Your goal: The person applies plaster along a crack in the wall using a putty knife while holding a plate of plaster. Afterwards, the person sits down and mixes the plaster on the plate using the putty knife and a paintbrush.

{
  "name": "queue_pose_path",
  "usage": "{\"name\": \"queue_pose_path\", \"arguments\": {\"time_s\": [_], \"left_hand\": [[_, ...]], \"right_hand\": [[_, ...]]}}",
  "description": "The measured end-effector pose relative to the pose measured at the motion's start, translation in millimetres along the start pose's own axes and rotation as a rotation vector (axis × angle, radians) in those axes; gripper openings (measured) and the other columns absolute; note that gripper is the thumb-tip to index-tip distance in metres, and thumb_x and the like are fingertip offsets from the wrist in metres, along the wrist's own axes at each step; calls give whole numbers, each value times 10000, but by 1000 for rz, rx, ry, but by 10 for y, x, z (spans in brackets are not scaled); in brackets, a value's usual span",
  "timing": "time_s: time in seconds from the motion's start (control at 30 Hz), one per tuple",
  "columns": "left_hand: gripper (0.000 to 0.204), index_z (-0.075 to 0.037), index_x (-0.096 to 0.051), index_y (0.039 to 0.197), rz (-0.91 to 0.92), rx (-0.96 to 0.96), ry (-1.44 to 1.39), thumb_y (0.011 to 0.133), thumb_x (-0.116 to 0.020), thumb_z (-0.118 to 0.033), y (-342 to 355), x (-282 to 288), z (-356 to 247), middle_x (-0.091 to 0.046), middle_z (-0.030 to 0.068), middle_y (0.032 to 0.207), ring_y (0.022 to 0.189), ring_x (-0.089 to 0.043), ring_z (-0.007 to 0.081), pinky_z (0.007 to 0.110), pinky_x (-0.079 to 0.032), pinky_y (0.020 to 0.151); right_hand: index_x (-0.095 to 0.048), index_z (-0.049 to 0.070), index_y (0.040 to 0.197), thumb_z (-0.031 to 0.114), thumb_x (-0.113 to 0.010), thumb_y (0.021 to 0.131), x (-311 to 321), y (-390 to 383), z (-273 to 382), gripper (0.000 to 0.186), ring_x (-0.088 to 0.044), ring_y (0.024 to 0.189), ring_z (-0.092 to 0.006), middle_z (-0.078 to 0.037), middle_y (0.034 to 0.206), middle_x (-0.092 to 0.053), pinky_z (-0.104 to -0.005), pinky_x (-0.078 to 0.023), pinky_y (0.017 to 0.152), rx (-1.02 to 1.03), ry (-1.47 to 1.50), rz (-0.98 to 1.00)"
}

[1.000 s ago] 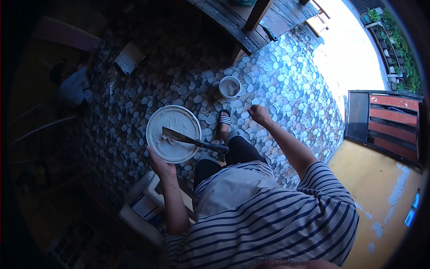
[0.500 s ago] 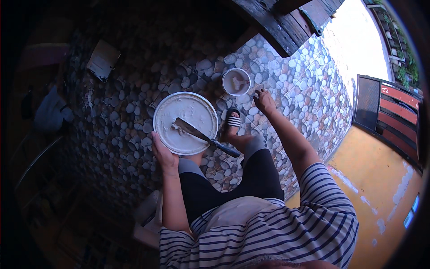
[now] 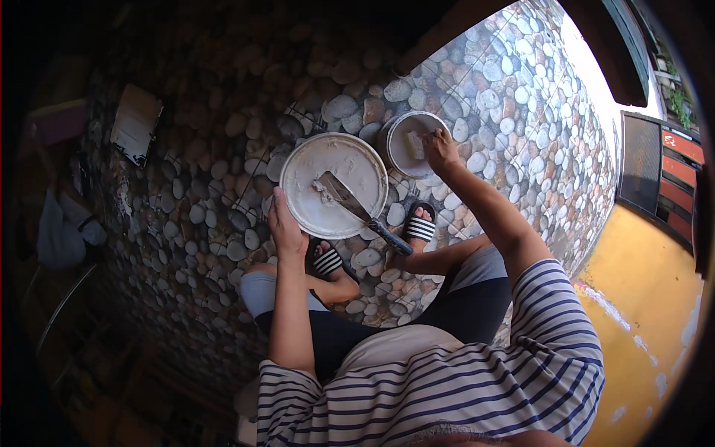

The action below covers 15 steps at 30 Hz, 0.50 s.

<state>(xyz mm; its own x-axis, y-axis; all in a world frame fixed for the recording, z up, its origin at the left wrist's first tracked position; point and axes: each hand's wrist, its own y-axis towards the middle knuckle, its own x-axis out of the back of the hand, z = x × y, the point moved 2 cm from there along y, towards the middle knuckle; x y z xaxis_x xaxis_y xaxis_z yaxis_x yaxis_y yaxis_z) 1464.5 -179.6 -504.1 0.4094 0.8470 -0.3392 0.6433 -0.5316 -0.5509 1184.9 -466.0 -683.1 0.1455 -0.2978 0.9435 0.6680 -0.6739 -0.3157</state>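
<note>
My left hand (image 3: 287, 226) grips the left edge of a round white lid (image 3: 298, 212), thumb along its rim. Whitish paste is spread over the lid's surface. Across it lies a putty knife (image 3: 350, 200), its metal blade on the paste and its dark handle (image 3: 390, 238) jutting past the rim toward me. Just right of the lid stands a white bucket (image 3: 386, 146) with pale residue inside. Over its right rim reaches my right hand (image 3: 442, 152), fingers closed on a paste-smeared scraper (image 3: 415, 144) inside; its handle is mostly hidden by the fingers.
Pebble-patterned flooring (image 3: 223, 186) surrounds my sandalled feet (image 3: 421, 226). A pale, worn board (image 3: 136, 124) lies at far left, with a grey cloth or bag (image 3: 63, 227) nearer. Dark wooden furniture (image 3: 447, 26) overhangs the far side. A yellow wall (image 3: 633, 298) rises at right.
My right hand has moved from beside the bucket to inside its rim and taken hold of the scraper. The lid now sits close against the bucket, and my legs have spread wider.
</note>
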Motion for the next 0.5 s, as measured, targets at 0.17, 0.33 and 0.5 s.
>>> {"name": "queue_pose_path", "arguments": {"time_s": [0.17, 0.33, 0.5], "left_hand": [[468, 66, -529, 1277, 60, -31, 48, 1063, -426, -337, 463, 190, 331, -624, 163, 1230, 1086, -639, 231, 334, -528, 914], [483, 59, -556, 1263, 262, -75, 184, 1052, -451, -363, 898, -154, 585, -632, 154, 1225, 1092, -634, 216, 321, -513, 925], [502, 56, -561, 1274, 309, -73, 225, 1042, -468, -379, 1101, 15, 652, -631, 151, 1237, 1100, -630, 213, 317, -501, 942]], "right_hand": [[-716, 102, 855, 146, -546, 827, -89, 134, 452, 177, -596, 1020, -248, -113, 941, -710, -406, -379, 918, 228, -593, 174], [-704, 108, 814, 128, -546, 821, -19, -117, 46, 159, -610, 983, -250, -86, 897, -683, -404, -413, 870, 184, -613, -36], [-708, 92, 867, 129, -515, 871, 791, -555, 414, 197, -636, 981, -270, -101, 957, -684, -426, -458, 847, 67, -189, -29]]}}
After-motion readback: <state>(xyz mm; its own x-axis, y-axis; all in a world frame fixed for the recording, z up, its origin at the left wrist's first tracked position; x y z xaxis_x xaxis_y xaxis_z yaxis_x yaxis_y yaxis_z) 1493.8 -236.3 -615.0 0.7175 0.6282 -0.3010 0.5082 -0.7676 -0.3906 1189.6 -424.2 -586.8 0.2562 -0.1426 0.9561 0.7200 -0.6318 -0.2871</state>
